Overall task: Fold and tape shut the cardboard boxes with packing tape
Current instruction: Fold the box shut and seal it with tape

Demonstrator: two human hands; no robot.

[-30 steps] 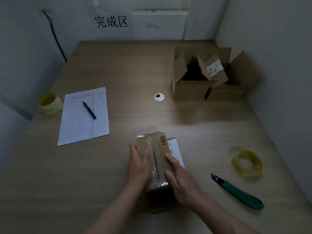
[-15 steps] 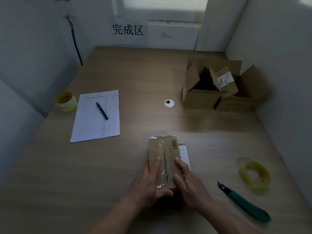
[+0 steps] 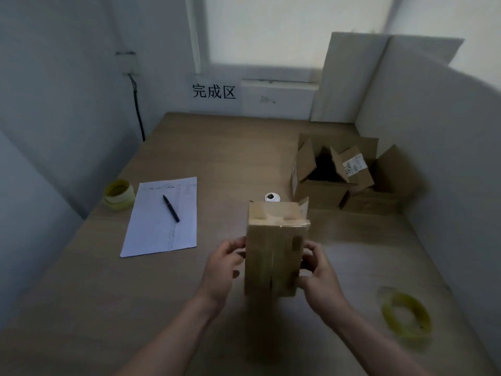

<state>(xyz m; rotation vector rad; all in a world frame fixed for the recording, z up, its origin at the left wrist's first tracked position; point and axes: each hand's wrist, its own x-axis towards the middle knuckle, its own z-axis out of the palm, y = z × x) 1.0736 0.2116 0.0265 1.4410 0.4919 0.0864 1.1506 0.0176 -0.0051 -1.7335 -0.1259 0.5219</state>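
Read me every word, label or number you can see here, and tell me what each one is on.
"完成区": white sign on the back wall.
Sheet of paper under the pen: printed table, too small to read.
Label on the flap of the open box: blurred, unreadable.
Held box: dark mark, blurred, unreadable.

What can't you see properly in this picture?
- Head view, taped box: motion blur hides its seam.
- Left hand and right hand: fingertips hidden behind the box.
- Paper sheet: print too small to read.
- Open box: inside too dark.
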